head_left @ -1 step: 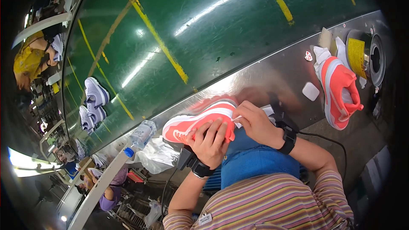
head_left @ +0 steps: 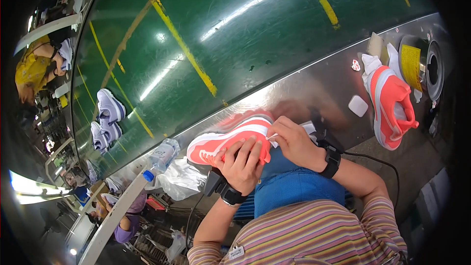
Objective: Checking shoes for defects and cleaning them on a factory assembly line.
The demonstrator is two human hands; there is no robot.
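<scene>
Two hands are seen working on one coral-pink sneaker (head_left: 230,143), which is held just above a blue mesh-covered lap at the near edge of a shiny steel bench (head_left: 314,86). The left hand (head_left: 242,163) is wrapped around the shoe's side from below, its fingers (head_left: 250,149) curled up over the upper and closed firmly on it. The right hand (head_left: 294,142) is pressed against the heel end of the same shoe, with its fingertips pinched together on a small pale piece there; what that piece is cannot be told. Black bands are worn on both wrists, and a striped sleeve is seen lower down. Just to the left of the held shoe, a clear plastic bottle (head_left: 159,157) with a blue cap is laid on its side beside a crumpled white bag (head_left: 182,180). Farther right on the bench, a second coral-pink sneaker (head_left: 390,105) is rested sole-sideways, well apart from the hands, with a small white square pad (head_left: 358,105) just beside it and a yellow-labelled roll (head_left: 417,61) behind it. Beyond the bench, a green conveyor belt (head_left: 245,24) marked with yellow lines is stretched, and a pair of lilac sneakers (head_left: 107,118) is carried on it at the far left.
</scene>
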